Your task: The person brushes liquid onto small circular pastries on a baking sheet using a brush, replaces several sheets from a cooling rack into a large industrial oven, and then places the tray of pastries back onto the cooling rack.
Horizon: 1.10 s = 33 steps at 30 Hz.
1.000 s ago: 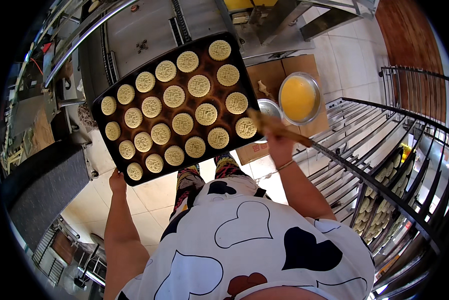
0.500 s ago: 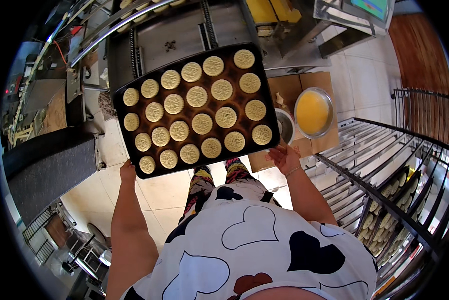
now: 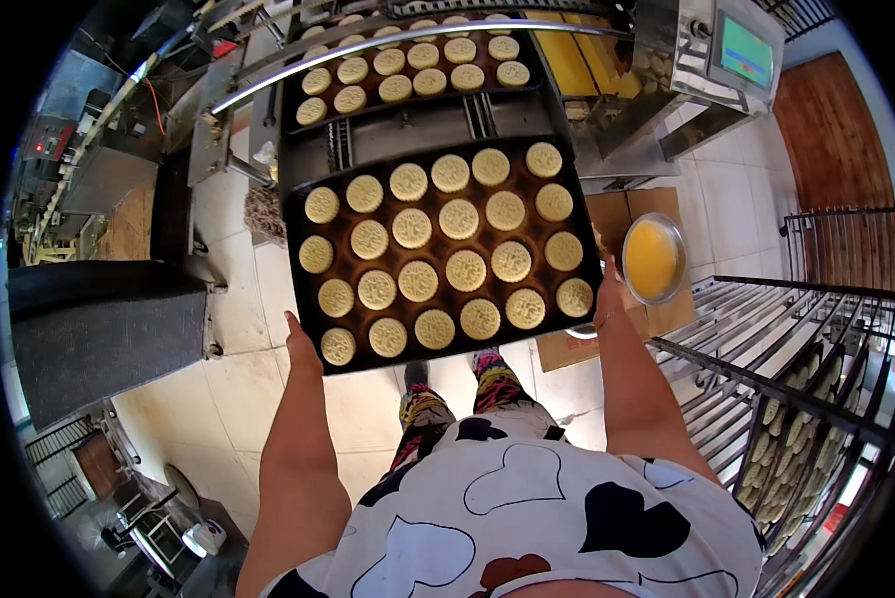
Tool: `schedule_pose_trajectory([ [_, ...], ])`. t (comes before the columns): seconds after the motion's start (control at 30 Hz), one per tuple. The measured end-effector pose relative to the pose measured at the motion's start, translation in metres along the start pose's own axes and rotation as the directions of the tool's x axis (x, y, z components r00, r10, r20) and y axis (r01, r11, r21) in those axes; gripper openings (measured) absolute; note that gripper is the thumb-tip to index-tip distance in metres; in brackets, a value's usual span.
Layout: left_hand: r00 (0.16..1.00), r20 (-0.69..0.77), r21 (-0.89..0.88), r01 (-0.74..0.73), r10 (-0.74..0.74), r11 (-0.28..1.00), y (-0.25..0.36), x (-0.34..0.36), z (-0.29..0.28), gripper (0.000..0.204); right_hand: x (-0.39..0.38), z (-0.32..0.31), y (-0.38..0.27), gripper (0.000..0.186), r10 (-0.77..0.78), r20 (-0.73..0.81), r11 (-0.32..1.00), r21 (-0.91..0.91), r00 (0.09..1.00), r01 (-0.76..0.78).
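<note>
Tray (image 3: 344, 224) of stamped cookies (image 3: 458, 218) is right up against the machine chains (image 3: 479, 115), left hand (image 3: 302, 345) and right hand (image 3: 609, 290) at its side edges; fingers are mostly hidden, so can't tell how closed. One uneven push could tip it, cookies sliding off.

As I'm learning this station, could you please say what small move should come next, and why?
Perhaps ease the near tray forward: the left hand and right hand are at its edges, and a gap separates it from the far tray.
</note>
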<state>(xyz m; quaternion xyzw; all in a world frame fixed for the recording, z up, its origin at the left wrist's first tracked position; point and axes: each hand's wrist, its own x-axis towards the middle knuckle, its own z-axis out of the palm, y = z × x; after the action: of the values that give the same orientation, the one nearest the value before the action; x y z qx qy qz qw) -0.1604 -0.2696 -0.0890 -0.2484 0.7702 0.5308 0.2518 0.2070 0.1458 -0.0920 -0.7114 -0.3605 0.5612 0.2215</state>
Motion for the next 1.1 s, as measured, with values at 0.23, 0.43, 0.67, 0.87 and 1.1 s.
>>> schedule_pose_trajectory([
  [0.23,0.988,0.147,-0.059,-0.039,0.048,0.997,0.036,-0.069,-0.055,0.07,-0.093,-0.062,0.11,0.066,-0.028,-0.2,0.997,0.061,0.979,0.041],
  [0.43,0.868,0.494,-0.011,-0.051,0.049,0.999,0.082,-0.085,-0.058,0.063,-0.21,-0.115,0.168,0.074,0.122,-0.37,0.981,0.185,0.921,-0.056],
  [0.67,0.609,0.792,0.131,-0.121,-0.031,0.984,0.136,-0.086,-0.007,0.051,-0.324,-0.12,0.214,0.08,0.349,-0.732,0.914,0.403,0.585,-0.041],
  [0.87,0.318,0.936,0.173,-0.042,-0.151,0.984,0.147,-0.014,0.06,0.047,-0.374,-0.066,0.233,0.082,0.316,-0.794,0.924,0.381,0.519,0.021],
  [1.1,0.264,0.925,0.321,-0.148,-0.275,0.936,0.128,0.038,0.155,0.043,-0.38,-0.003,0.281,0.084,0.413,-0.878,0.907,0.42,0.242,-0.026],
])
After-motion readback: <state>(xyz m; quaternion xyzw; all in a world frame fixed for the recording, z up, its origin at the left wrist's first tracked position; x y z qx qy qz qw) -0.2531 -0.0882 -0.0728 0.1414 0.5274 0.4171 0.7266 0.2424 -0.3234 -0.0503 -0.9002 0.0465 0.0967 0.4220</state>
